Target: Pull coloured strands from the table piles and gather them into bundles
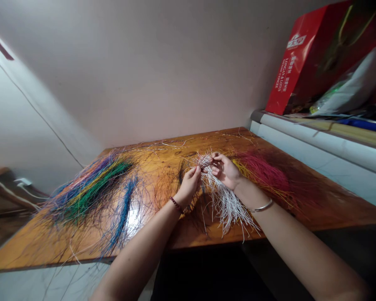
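A small woven piece of dark and white strands (204,161) is held up between my two hands above the table. My left hand (190,184), with a dark beaded bracelet at the wrist, pinches its lower left edge. On the right side, my right hand (226,169) has thumb and index finger closed on the piece, its other fingers curled loosely. A silver bangle circles the right forearm. Below the hands, a bundle of white strands (228,205) fans out toward the table's front edge. Black strands lie just left of the woven piece.
The wooden table (163,238) bears green strands (97,190), blue strands (123,213) and other colours at left. Pink strands (265,169) and yellow ones lie right of my hands. A red box (296,58) and a plastic bag (352,83) stand on the right-hand ledge.
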Demonstrator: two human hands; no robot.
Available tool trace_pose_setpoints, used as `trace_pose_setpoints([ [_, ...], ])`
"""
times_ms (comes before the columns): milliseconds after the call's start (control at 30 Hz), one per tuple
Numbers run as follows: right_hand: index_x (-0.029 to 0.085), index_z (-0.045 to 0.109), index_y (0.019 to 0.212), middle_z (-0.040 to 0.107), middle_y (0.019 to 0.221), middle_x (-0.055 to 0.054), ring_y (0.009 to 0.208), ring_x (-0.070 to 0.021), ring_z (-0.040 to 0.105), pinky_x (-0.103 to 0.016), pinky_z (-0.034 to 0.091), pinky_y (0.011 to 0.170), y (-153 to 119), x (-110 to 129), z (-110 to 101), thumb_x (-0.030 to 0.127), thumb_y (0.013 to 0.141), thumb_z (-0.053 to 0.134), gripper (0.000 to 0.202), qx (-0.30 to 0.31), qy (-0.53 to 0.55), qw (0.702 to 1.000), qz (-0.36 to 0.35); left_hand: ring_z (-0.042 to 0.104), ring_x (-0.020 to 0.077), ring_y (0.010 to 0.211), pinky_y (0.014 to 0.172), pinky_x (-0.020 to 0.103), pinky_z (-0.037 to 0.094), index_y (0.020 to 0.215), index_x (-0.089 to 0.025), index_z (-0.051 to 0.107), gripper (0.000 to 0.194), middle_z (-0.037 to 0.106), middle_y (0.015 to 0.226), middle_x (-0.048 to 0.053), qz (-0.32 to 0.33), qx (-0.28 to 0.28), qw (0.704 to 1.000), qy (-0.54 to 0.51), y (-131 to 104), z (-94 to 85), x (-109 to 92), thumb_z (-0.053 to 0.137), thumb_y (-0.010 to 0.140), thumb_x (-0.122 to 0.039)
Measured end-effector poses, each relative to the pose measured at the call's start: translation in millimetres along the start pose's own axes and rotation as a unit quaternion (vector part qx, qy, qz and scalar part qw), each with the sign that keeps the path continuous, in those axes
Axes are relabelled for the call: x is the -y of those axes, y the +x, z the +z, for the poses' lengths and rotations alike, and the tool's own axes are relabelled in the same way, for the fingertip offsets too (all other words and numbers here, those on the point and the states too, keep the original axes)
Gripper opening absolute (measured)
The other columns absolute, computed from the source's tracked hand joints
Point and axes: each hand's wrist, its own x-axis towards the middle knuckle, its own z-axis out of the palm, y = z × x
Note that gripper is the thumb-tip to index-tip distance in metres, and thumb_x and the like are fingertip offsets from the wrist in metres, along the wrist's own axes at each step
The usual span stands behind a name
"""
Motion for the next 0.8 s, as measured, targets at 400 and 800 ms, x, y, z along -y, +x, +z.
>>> trace_pose_setpoints([
  [400, 0.019, 0.049, 0.072, 0.061, 0.073, 0.005, 0.042, -0.0033, 0.041, -0.016, 0.036, 0.040, 1.6, -5.4, -1.7, 0.012, 0.067, 0.059, 0.013, -0.006, 0.057, 0.998, -0.027, 0.023, 0.0029, 0.040, 0.038, 0.017, 0.016, 0.074, -0.015, 0.054, 0.045, 0.029, 0.049, -0.009, 0.061, -0.048, 0.995, 0.059, 2.2, 0.9, -0.5, 0.061, 0.074, -0.059],
  [800, 0.020, 0.060, 0.085, 0.062, 0.084, 0.003, 0.051, -0.0041, 0.043, -0.018, 0.038, 0.046, -7.4, -1.0, 1.5, 0.011, 0.065, 0.062, 0.022, 0.066, 0.010, 0.998, 0.011, 0.021, 0.0034, 0.039, 0.038, 0.017, 0.014, 0.076, -0.016, 0.053, 0.042, 0.028, 0.047, -0.010, 0.050, -0.053, 0.996, 0.041, 3.1, -0.7, -0.1, 0.060, 0.075, -0.058],
])
